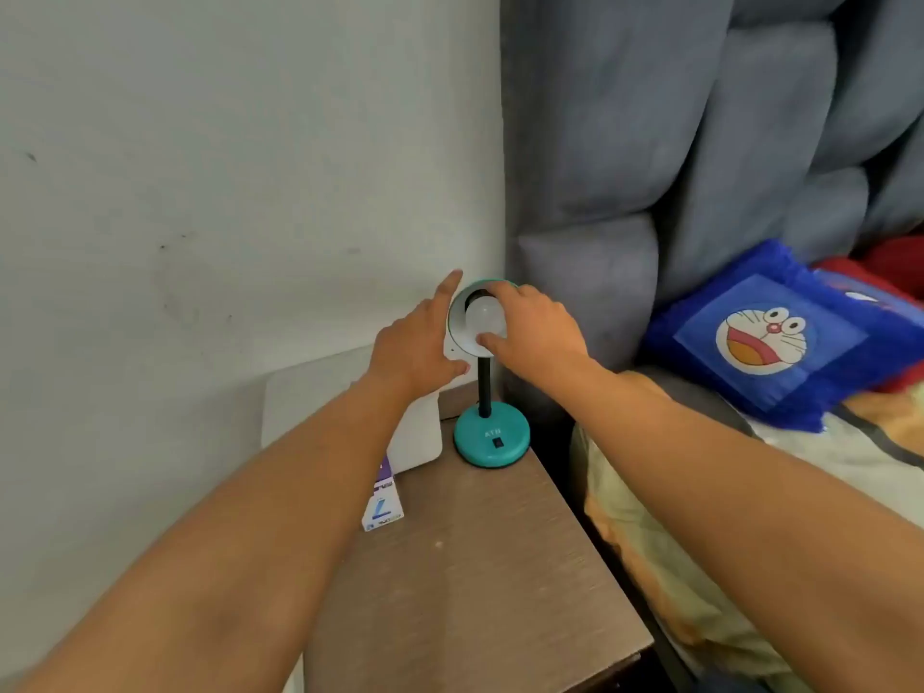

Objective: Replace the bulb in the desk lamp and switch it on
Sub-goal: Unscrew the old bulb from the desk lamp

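Observation:
A small teal desk lamp stands on a wooden bedside table, with a round teal base, a black stem and a shade tilted toward me. A white bulb sits in the shade's socket. My right hand has its fingers and thumb closed around the bulb. My left hand holds the left side of the shade, its index finger raised along the rim and its thumb under the shade. A black switch sits on the base.
A white box stands left of the lamp base, with a small blue-and-purple carton in front of it. A white wall is behind. A grey padded headboard and a bed with a blue cartoon pillow lie to the right.

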